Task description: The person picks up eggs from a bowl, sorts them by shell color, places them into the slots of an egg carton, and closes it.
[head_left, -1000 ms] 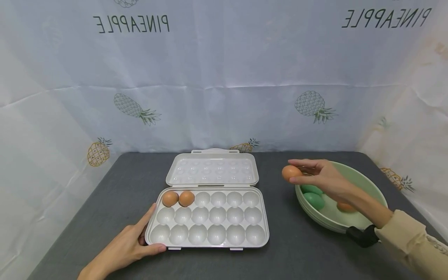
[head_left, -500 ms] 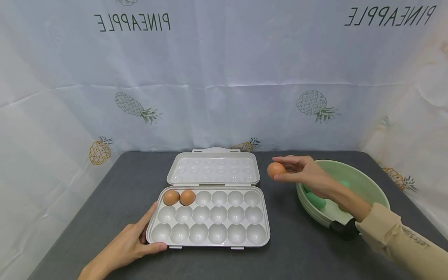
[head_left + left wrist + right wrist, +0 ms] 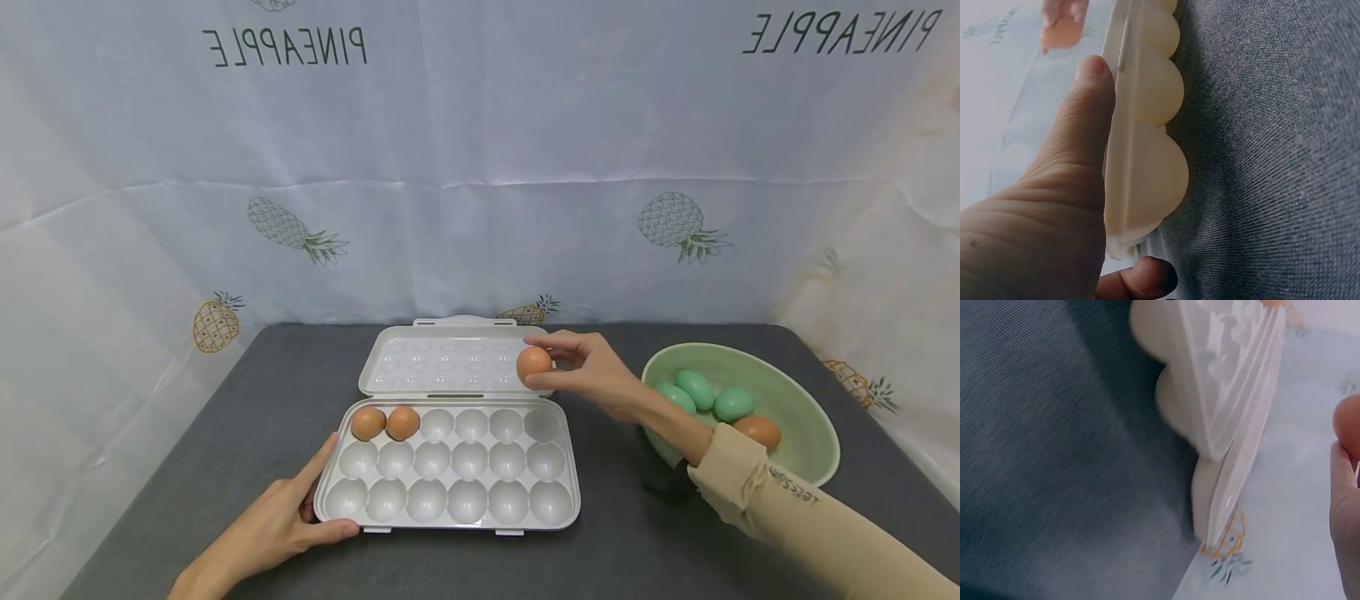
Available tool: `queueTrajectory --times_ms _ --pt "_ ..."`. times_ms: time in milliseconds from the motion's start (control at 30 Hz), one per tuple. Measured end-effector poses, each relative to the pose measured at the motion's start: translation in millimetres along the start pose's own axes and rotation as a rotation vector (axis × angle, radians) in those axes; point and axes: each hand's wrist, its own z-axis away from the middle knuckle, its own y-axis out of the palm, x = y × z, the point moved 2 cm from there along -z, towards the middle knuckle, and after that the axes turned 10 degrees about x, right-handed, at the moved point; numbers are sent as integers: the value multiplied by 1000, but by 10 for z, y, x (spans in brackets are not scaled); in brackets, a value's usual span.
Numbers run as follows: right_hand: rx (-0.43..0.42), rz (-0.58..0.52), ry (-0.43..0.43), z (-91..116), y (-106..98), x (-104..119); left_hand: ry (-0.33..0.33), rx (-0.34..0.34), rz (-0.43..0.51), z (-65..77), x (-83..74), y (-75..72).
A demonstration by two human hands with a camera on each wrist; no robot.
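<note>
A brown egg (image 3: pixel 533 367) is pinched between the thumb and fingers of my right hand (image 3: pixel 596 377), held up in front of the lid's right end. Below it lies a white egg box (image 3: pixel 467 502), its lid (image 3: pixel 442 364) folded back. Two brown eggs, one in the corner (image 3: pixel 368 423) and one beside it (image 3: pixel 402 422), fill the two leftmost cups of the back row. My left hand (image 3: pixel 273 521) holds the box's front left corner, fingers along the side and thumb (image 3: pixel 1079 119) at the front edge. The right wrist view shows only part of the held egg (image 3: pixel 1349 425).
At the right stands a pale green bowl (image 3: pixel 810 437) holding several green eggs (image 3: pixel 733 404) and a brown egg (image 3: pixel 759 431). My right forearm passes over its near left side. A white pineapple-print curtain (image 3: pixel 480 250) hangs behind the dark grey table (image 3: pixel 247 425).
My right hand has carried the brown egg leftward from beside the bowl to over the box's right end. More of the bowl's eggs now show. My left hand stays at the box corner.
</note>
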Motion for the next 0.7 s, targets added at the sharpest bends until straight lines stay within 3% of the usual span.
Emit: queueTrajectory --times_ms 700 --pt "60 -11 -6 -417 608 2 2 1 4 -4 10 1"
